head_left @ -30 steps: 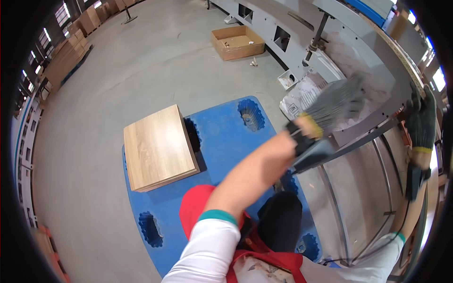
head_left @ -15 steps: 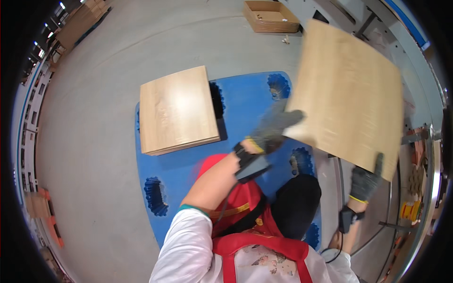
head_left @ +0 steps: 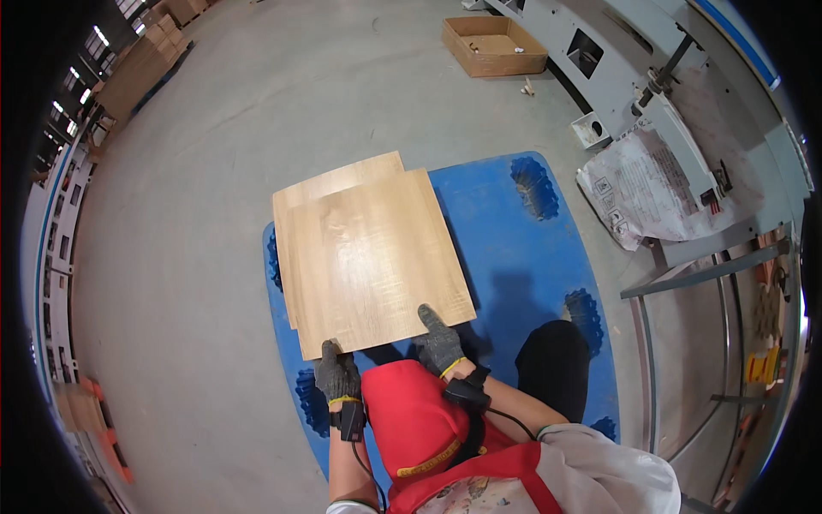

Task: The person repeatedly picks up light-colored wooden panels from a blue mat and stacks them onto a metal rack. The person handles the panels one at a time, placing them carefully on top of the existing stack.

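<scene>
A square wood-grain panel [head_left: 377, 257] lies over a stack of similar panels [head_left: 338, 178], shifted toward me and to the right of it. The stack's far and left edges show beyond the top panel. Both hands wear dark grey gloves. My left hand [head_left: 336, 374] is closed on the panel's near edge close to its left corner, thumb on top. My right hand [head_left: 439, 344] grips the same edge further right, its thumb also lying on the face. The fingers of both hands are hidden beneath. A blue plastic pallet [head_left: 488, 201] carries the stack.
An open cardboard box [head_left: 492, 64] stands on the floor at the far right. Beside the pallet on the right are a machine with a metal frame [head_left: 685, 287] and a white printed sack [head_left: 642, 184]. My knee [head_left: 555, 368] is over the pallet's near right part.
The panel has swung from the right over to the stack on the left. Both hands moved left with it, and the left hand now grips its near edge.
</scene>
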Available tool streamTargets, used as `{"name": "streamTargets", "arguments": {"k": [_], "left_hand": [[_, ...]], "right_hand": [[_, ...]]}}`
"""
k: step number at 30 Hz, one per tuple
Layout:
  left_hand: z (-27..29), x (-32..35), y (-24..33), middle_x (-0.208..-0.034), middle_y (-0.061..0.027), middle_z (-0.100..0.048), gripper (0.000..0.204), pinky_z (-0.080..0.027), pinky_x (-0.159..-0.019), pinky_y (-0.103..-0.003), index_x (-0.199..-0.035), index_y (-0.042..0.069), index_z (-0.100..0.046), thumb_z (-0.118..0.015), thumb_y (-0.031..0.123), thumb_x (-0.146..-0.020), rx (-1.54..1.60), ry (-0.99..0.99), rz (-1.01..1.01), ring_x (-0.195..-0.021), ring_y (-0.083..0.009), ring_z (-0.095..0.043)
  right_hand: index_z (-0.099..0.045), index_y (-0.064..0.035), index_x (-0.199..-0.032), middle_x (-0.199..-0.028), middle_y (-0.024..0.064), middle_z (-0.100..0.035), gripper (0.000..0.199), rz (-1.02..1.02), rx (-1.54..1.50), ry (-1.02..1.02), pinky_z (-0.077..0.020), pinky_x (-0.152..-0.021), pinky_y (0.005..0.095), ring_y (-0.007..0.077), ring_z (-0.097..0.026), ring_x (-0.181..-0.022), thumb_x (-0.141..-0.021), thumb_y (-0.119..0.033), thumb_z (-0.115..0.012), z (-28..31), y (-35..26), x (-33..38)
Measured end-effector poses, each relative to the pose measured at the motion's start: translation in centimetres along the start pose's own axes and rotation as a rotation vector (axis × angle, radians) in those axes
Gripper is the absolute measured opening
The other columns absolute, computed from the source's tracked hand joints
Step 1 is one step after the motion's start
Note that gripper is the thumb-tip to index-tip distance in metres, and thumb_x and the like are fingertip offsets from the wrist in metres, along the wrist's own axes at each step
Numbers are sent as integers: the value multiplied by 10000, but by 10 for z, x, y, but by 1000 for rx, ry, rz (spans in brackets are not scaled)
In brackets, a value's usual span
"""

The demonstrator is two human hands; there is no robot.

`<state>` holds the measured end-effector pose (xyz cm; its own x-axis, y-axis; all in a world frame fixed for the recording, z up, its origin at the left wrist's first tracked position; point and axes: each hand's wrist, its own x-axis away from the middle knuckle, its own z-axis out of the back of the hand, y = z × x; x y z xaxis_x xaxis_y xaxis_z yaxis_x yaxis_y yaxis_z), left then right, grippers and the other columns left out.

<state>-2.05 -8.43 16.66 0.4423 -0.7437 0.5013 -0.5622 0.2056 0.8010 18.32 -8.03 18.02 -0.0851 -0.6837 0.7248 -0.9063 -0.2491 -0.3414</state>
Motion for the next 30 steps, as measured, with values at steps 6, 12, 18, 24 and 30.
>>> {"name": "streamTargets", "arguments": {"k": [6, 12, 18, 24, 30], "left_hand": [[17, -51, 3, -737, -242, -633, 149, -487, -609, -521, -873, 63, -579, -552, 209, -865, -1600, -131, -765, -752, -462, -617], [-5, -89, 21, -774, -223, -651, 198, -504, -653, -504, -949, 49, -609, -593, 208, -833, -1742, -99, -660, -763, -435, -631], [-15, -97, 19, -842, -213, -677, 185, -519, -670, -459, -946, 21, -628, -607, 179, -851, -1821, -76, -565, -781, -386, -662], [-19, -109, 32, -976, -111, -656, 572, -504, -752, -357, -1103, -99, -603, -695, 406, -851, -700, 356, -92, -850, -180, -607], [37, -207, 72, -1135, -78, -623, 637, -471, -869, -296, -1273, -34, -502, -680, 419, -861, -583, -346, 117, -997, -148, -586]], "right_hand": [[-547, 30, -1211, -1166, 121, -624, 365, 296, 951, -236, -453, -939, 328, 192, -569, -1100, -973, -247, -538, 20, 30, -64], [-576, 8, -1105, -1029, 220, -636, 269, 241, 390, -268, -489, -856, 388, 337, -611, -953, -919, -186, -576, 9, 54, -116], [-526, -18, -1177, -1094, 190, -612, 318, 526, 1045, -249, -484, -877, 394, 293, -596, -1030, -900, -147, -612, -4, 25, -93], [-375, -66, -1384, -1273, 166, -550, 605, 368, 1081, -65, -460, -939, 390, 279, -554, -1151, -856, -150, -658, 13, 5, -93], [-244, 85, -1419, -1328, 253, -476, 652, 1035, 1720, -4, -369, -1051, 409, 348, -487, -1222, -859, -65, -543, 101, -34, -148]]}}
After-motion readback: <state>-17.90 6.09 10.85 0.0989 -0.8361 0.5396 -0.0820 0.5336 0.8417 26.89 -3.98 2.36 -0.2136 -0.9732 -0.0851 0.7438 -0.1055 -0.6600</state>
